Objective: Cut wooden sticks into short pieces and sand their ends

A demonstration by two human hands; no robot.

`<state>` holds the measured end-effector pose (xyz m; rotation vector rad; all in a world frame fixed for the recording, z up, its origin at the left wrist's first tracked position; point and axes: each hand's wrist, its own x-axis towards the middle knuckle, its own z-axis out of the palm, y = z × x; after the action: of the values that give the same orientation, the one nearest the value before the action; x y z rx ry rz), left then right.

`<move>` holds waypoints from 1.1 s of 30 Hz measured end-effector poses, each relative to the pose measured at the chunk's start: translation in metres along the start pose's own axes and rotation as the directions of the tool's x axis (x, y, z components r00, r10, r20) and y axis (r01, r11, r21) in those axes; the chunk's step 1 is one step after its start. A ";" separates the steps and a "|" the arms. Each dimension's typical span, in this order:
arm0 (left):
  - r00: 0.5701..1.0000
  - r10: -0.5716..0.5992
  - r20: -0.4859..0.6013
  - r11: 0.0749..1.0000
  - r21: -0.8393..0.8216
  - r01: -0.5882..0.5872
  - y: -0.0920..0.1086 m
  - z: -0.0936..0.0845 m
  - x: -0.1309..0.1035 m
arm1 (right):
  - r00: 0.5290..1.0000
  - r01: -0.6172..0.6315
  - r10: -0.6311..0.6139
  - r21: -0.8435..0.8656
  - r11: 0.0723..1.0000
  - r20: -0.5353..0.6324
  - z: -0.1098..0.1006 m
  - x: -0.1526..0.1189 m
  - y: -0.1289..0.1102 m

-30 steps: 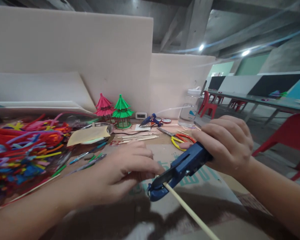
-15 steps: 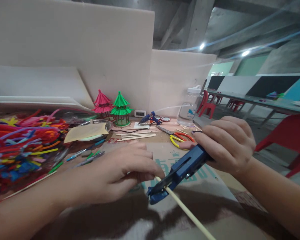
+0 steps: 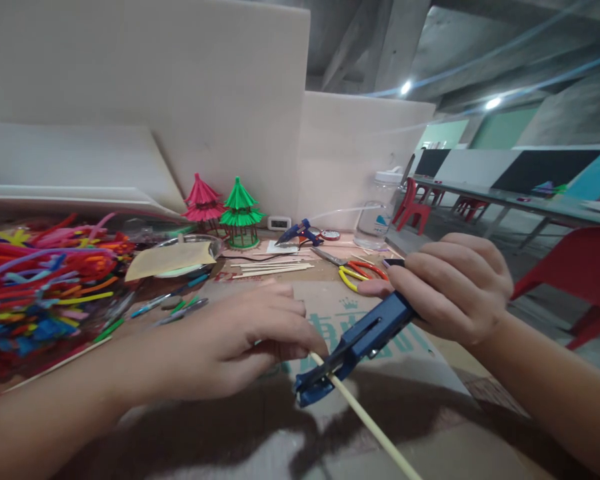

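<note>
My right hand (image 3: 457, 287) is closed round the handles of a blue hand cutter (image 3: 365, 340), which slants down to the left. A thin pale wooden stick (image 3: 370, 421) lies across the cutter's jaws, between blade and lower jaw, and runs toward the bottom edge of the view. Just left of the jaws, my left hand (image 3: 255, 333) pinches the stick's far end between thumb and forefinger. Its tip is hidden by the fingers. Both hands hover over a printed cardboard sheet (image 3: 280, 453).
Bundles of coloured pipe cleaners (image 3: 45, 280) lie at left. Behind stand a red pagoda model (image 3: 203, 200), a green pagoda model (image 3: 241, 207), a glue gun (image 3: 297, 232) and a water bottle (image 3: 375, 213). Scissors (image 3: 355, 272) and loose sticks (image 3: 275, 269) lie nearer.
Both hands keep their grip with hardly any movement. The near end of the stick has swung slightly left, and the view has shifted a little.
</note>
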<state>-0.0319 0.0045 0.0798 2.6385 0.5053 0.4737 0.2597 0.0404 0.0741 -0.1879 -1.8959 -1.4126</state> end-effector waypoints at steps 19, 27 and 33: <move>0.999 0.037 -0.012 0.999 0.014 -0.037 0.000 0.001 0.002 | 0.999 -0.031 0.031 0.016 0.999 0.012 0.000 -0.001 -0.003; 0.999 0.046 -0.011 0.999 0.015 -0.046 -0.002 0.001 0.002 | 0.999 -0.035 0.036 0.037 0.999 -0.020 0.003 -0.001 -0.003; 0.999 0.039 -0.018 0.999 0.019 -0.039 -0.001 0.001 0.002 | 0.997 -0.074 0.074 0.032 0.997 -0.002 0.003 -0.003 -0.004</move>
<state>-0.0304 0.0061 0.0789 2.6681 0.4670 0.5076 0.2582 0.0421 0.0688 -0.2380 -1.8883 -1.3318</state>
